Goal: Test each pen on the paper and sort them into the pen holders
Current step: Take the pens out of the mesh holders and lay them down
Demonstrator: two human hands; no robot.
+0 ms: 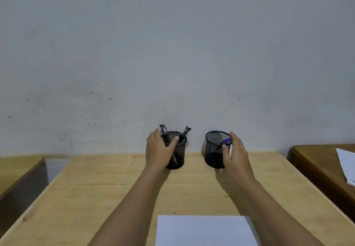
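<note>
Fingers of left hand (pixel 158 150) wrap the left pen holder (pixel 175 149); right hand (pixel 235 154) fingers curl loosely beside right pen holder (pixel 216 149), grip uncertain; advise steadying both, paper (pixel 206 230) near.

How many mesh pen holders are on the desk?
2. The left holder is gripped by the left hand; the right holder is touched by the right hand. Both stand near the wall.

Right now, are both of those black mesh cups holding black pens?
No: the left pen holder holds black pens, while the right pen holder shows only a blue pen.
</note>
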